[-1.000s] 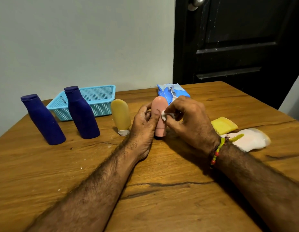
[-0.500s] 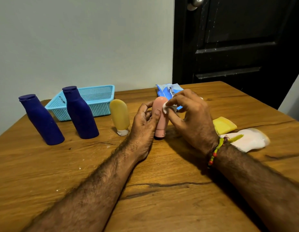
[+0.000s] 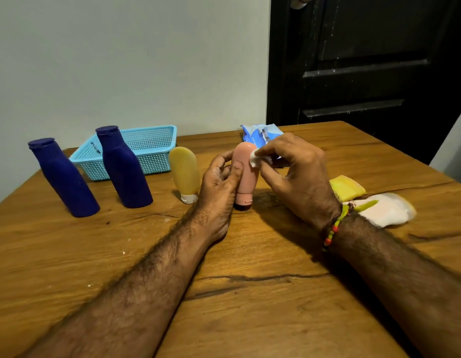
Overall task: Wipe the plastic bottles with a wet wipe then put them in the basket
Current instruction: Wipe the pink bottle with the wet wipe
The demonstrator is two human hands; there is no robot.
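A pink bottle (image 3: 246,177) stands cap-down at the middle of the wooden table (image 3: 250,293). My left hand (image 3: 219,187) holds it from the left, thumb on its front. My right hand (image 3: 294,177) pinches a small white wet wipe (image 3: 256,158) against the bottle's upper right side. To the left stand a yellow bottle (image 3: 185,174), cap-down, and two dark blue bottles (image 3: 123,169) (image 3: 62,178). A light blue mesh basket (image 3: 152,148) sits behind them near the wall.
A blue wet-wipe pack (image 3: 260,135) lies behind my right hand. A flat yellow item (image 3: 346,187) and a white pouch (image 3: 386,209) lie to the right of my right wrist. A dark door (image 3: 366,60) stands beyond the table's far edge.
My right hand has moved the wipe up the pink bottle, from its middle to near its top. My left hand has kept its hold on the bottle.
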